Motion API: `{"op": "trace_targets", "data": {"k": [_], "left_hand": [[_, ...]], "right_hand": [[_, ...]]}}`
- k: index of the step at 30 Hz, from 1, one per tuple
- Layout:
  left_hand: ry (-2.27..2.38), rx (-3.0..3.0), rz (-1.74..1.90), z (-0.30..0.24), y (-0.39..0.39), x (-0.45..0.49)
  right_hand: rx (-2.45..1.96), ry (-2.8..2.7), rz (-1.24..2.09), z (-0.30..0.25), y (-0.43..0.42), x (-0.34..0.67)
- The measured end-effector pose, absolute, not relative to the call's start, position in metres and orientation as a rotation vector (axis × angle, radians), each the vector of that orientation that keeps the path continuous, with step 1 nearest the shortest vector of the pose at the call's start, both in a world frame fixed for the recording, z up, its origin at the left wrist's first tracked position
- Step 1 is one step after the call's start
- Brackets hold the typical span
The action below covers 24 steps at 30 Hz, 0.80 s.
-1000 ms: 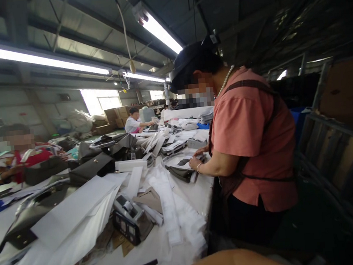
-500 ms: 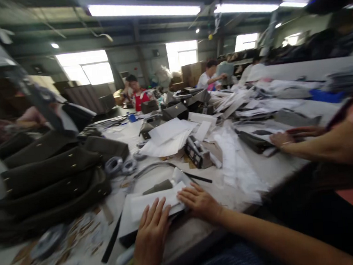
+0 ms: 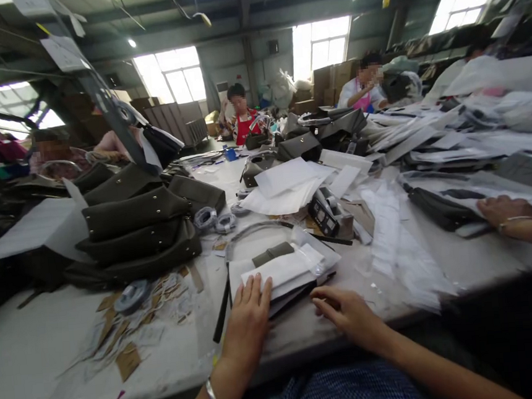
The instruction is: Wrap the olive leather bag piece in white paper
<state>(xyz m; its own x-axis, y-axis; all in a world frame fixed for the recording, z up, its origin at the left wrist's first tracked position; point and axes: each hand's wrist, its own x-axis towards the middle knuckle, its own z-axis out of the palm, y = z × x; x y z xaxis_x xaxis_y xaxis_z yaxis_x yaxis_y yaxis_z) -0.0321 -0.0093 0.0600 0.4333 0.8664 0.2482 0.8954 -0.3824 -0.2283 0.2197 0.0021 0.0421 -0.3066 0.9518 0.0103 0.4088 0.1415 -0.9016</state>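
My left hand (image 3: 248,324) lies flat with its fingers stretched out on the near corner of a dark bag wrapped in white paper (image 3: 285,271) that rests on the table in front of me. My right hand (image 3: 348,314) rests on the table edge just right of that bag, fingers loosely curled, its fingertips touching the bag's near edge with nothing held. A dark strap (image 3: 222,307) runs along the bag's left side. A silver bracelet sits on my left wrist.
A pile of olive-brown bags (image 3: 138,226) stands at the left. White paper sheets (image 3: 288,185), tape rolls (image 3: 212,220) and a tape dispenser (image 3: 327,216) lie beyond. A co-worker's hand (image 3: 504,211) works at the right. Other people sit at the table's far end.
My view swung left from the co-worker down to my own work. Both my hands came onto the wrapped bag, and my right hand then slid back to its near edge.
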Motion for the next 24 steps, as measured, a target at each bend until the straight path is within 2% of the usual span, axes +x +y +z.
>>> {"op": "trace_targets", "data": {"k": [3,6,12,19,24], "left_hand": [[-1.448,-2.381,-0.219,0.043,-0.006,-0.046],[-1.399,-2.389,-0.329,0.025,-0.005,-0.055],[-1.340,-2.371,-0.603,0.019,-0.005,-0.064],[-1.353,-2.356,-0.723,0.021,-0.011,-0.071],[-1.328,-2.264,-0.749,0.004,-0.015,-0.064]], "right_hand": [[-1.256,-1.161,1.729,0.037,-0.002,0.202],[-1.056,-0.630,1.944,0.034,-0.005,0.185],[-1.019,-0.211,1.901,0.032,-0.006,0.159],[-0.924,-0.561,1.943,0.058,-0.007,0.145],[-0.942,-0.528,1.912,0.070,-0.009,0.130]]}}
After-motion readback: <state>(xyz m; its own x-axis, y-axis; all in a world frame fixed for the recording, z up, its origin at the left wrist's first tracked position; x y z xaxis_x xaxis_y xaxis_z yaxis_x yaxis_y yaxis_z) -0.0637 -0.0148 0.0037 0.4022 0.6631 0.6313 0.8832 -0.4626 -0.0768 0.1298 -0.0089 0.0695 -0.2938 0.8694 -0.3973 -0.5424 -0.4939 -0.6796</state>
